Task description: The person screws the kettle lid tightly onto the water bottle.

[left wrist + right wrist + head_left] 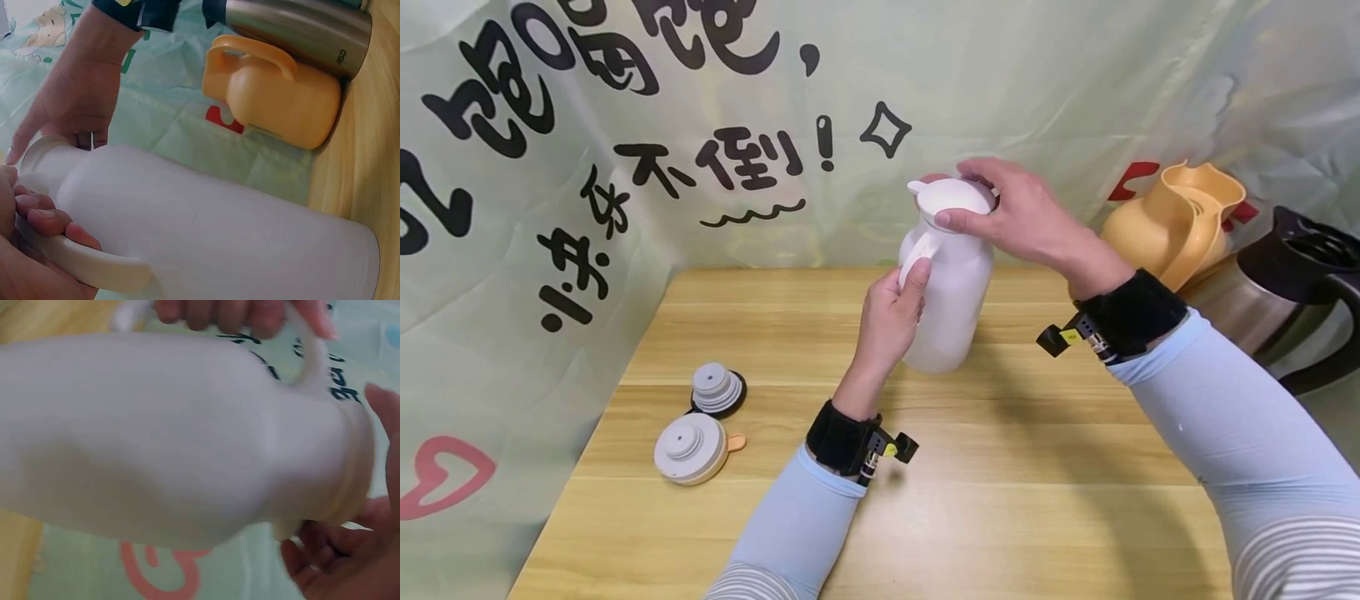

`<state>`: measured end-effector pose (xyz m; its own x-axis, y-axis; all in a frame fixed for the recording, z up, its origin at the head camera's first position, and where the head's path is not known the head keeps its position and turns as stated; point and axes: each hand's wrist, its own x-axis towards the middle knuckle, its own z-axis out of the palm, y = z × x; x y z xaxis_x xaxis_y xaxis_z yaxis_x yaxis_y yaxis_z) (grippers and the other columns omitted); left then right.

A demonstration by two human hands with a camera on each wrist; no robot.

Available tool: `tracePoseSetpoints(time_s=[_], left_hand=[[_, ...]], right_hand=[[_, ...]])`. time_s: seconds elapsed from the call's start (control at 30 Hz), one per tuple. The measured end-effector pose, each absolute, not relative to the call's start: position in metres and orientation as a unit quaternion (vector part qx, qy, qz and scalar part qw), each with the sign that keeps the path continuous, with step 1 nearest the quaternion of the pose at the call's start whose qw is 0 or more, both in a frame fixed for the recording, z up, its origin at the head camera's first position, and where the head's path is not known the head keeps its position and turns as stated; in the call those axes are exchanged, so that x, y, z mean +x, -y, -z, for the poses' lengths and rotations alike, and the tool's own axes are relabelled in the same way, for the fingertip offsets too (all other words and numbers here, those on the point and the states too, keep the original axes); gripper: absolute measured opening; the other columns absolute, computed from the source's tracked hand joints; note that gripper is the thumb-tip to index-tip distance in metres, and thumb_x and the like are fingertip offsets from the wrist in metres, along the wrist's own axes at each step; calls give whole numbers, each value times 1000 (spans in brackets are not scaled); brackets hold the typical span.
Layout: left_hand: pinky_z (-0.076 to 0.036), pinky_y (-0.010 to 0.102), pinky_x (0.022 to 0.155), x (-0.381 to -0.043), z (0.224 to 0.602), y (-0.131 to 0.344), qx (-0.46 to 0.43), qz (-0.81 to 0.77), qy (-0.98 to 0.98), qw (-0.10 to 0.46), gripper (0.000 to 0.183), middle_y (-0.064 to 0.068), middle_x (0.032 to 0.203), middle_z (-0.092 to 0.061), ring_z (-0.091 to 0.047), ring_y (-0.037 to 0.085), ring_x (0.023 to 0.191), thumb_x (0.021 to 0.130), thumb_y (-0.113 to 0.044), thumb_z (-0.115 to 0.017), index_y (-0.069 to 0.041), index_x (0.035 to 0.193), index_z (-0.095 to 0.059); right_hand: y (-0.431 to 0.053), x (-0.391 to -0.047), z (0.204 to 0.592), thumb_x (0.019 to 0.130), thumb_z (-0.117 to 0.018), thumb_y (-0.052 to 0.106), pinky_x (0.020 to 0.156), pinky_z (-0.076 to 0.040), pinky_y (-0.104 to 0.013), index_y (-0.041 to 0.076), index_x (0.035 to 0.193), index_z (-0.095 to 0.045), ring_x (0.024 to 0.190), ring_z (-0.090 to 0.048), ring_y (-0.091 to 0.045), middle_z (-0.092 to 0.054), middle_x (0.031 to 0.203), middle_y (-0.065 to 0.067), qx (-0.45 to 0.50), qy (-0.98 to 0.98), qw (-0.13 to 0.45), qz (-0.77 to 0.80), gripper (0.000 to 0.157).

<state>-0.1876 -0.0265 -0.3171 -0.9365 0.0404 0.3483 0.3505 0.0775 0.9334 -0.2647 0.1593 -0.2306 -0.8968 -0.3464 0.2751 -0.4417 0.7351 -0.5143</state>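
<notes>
A white thermos jug (950, 304) stands nearly upright at the back middle of the wooden table. My left hand (887, 321) grips its curved handle (919, 250), thumb along the upper part; the left wrist view shows the fingers wrapped through the handle (103, 265). Over the jug's mouth sits a white lid (955, 197) with a small tab pointing left. My right hand (1026, 208) spans this lid, thumb on the near edge and fingers round the far side. In the right wrist view the jug's body (156, 425) fills the middle, with right fingers curled beside its neck.
Two grey-white stoppers, one with a black rim (715, 387) and one with an orange tab (688, 448), lie at the left. To the right stand a yellow-orange jug (1157, 221) and a steel jug with black top (1243, 304). A printed cloth (1000, 83) hangs behind the table.
</notes>
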Motion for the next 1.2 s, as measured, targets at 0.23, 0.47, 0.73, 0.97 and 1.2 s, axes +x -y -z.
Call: tracePoseSetpoints(time_s=[0.23, 0.47, 0.73, 0.97, 1.2], left_hand=[[-35, 28, 54, -196, 327, 27, -129, 664, 727, 118, 46, 6, 59, -44, -44, 19, 57, 101, -32, -50, 4, 73, -51], [-36, 29, 53, -212, 347, 25, -132, 661, 728, 126, 50, 6, 58, -45, -45, 21, 56, 99, -46, -50, -5, 70, -51], [-36, 30, 52, -211, 346, 26, -127, 657, 731, 133, 49, 6, 58, -46, -45, 21, 56, 98, -47, -50, -8, 70, -51], [-35, 30, 51, -211, 347, 25, -133, 659, 728, 133, 48, 6, 58, -45, -44, 21, 56, 99, -44, -50, -6, 70, -51], [-36, 30, 49, -212, 349, 24, -130, 652, 734, 137, 52, 6, 58, -48, -46, 21, 55, 97, -52, -49, -9, 69, -52]], right_hand=[[-156, -269, 212, 82, -66, 59, 97, -42, -50, 9, 142, -44, 116, -49, -27, -54, 134, -13, 280, 932, 32, -227, 81], [-154, -268, 212, 82, -66, 60, 81, -46, -41, 13, 129, -55, 100, -54, -23, -60, 115, -5, 285, 931, 44, -225, 67], [-146, -264, 220, 79, -59, 73, 81, -46, -47, 2, 129, -51, 104, -49, -31, -56, 121, -17, 231, 953, 80, -180, 87], [-150, -259, 216, 79, -61, 69, 100, -39, -56, 2, 149, -27, 125, -41, -37, -40, 144, -23, 216, 952, 35, -213, 102], [-160, -255, 210, 82, -68, 53, 104, -35, -57, 17, 154, -18, 127, -42, -34, -38, 148, -17, 234, 936, -11, -262, 95]])
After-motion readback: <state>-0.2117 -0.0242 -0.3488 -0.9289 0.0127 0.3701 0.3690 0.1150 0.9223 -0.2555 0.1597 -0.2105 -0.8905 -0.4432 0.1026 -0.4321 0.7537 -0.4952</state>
